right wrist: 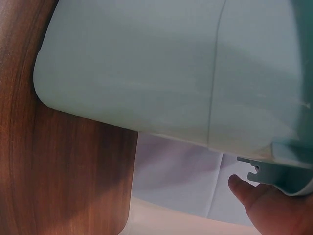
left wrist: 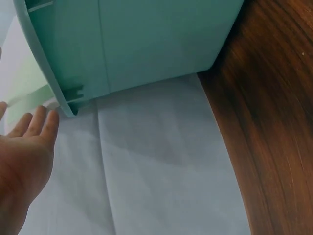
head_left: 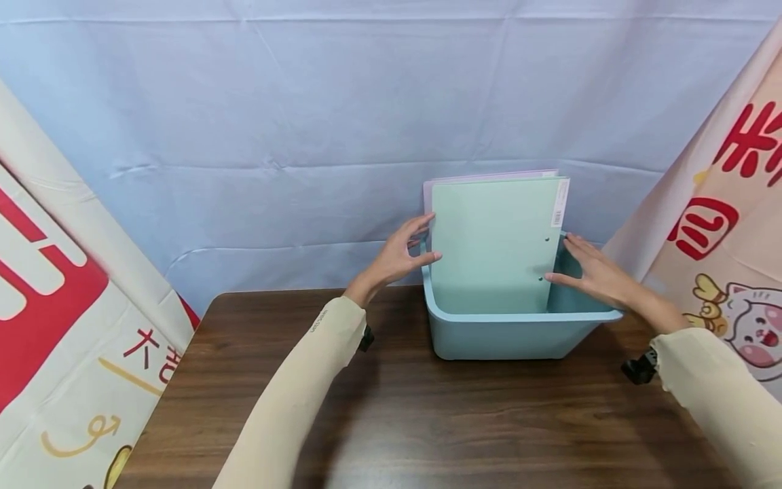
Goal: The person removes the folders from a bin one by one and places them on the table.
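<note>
A mint-green file folder point(head_left: 495, 244) stands upright in the left part of a light-blue plastic bin point(head_left: 501, 339), with a barcode label and two dark rivets near its right edge. Behind it a lilac folder point(head_left: 427, 198) shows only along the top and left. My left hand point(head_left: 397, 252) is at the bin's left end, fingers extended by the folders' left edges and thumb at the green cover. On the other side my right hand point(head_left: 595, 272) lies over the bin's right rim, fingers straight, its thumb pointing toward the green folder. The right wrist view shows that hand beside the rim.
The bin stands at the back of a dark wooden table point(head_left: 391, 414). Behind it hangs a pale blue cloth point(head_left: 305, 136). Printed cloths point(head_left: 727, 272) hang at both sides, the right one close to my right arm.
</note>
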Tool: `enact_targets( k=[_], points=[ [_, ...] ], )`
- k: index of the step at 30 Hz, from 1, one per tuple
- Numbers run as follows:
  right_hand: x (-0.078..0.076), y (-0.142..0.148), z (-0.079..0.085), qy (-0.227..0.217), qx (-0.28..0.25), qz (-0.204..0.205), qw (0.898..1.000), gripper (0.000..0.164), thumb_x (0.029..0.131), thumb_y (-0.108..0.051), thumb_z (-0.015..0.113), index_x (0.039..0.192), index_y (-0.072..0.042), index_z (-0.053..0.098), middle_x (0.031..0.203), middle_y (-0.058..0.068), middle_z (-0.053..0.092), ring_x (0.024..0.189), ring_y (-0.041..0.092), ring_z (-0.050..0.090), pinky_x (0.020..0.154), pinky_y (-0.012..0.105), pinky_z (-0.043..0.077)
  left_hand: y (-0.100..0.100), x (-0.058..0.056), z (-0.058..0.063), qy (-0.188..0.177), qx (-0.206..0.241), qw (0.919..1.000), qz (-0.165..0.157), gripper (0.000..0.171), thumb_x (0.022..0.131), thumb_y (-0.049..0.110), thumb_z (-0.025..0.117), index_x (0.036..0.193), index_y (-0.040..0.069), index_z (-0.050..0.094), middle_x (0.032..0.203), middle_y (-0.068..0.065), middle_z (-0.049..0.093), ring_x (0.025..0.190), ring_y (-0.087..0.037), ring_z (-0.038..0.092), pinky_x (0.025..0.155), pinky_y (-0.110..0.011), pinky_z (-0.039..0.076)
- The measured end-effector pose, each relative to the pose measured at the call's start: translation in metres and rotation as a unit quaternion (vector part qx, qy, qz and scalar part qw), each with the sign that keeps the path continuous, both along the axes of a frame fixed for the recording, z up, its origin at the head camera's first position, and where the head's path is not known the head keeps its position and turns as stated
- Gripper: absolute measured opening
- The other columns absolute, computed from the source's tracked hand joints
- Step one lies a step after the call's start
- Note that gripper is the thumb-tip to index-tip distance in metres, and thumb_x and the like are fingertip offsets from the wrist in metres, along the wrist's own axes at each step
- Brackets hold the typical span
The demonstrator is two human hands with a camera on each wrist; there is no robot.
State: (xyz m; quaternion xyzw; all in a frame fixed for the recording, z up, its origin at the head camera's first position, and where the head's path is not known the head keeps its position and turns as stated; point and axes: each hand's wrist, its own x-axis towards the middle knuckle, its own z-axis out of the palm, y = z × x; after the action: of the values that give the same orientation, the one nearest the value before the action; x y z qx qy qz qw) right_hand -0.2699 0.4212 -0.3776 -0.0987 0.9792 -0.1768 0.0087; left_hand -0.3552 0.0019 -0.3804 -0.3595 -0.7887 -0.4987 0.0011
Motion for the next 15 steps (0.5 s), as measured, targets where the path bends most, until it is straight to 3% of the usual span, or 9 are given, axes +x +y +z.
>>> enact_targets(
  k=[8,15],
  points=[
    [0.0,-0.002,0.0,-0.001,-0.007,0.0,1.0,0.109,0.101,-0.055,0.064,0.164,0.011,0.006,0.171,0.036,0.0,0.157,0.057,0.002,0.119,0.079,0.012,0.008,-0.002,0.001,-0.027,0.003,0.9996,0.006,0.082,0.096,0.034,0.079,0.166,0.033,0.036,0.169,-0.001,0.035,0.151,-0.023,0.042,0.121,-0.043,0.041],
    [-0.001,-0.001,0.002,-0.004,-0.004,-0.002,1.0,0.109,0.101,-0.056,0.063,0.164,0.011,0.005,0.171,0.036,-0.001,0.157,0.058,0.002,0.118,0.079,0.012,0.013,-0.006,0.002,-0.054,0.026,0.9982,0.004,0.082,0.096,0.03,0.08,0.166,0.031,0.037,0.17,-0.002,0.032,0.153,-0.026,0.04,0.122,-0.043,0.04]
  ],
)
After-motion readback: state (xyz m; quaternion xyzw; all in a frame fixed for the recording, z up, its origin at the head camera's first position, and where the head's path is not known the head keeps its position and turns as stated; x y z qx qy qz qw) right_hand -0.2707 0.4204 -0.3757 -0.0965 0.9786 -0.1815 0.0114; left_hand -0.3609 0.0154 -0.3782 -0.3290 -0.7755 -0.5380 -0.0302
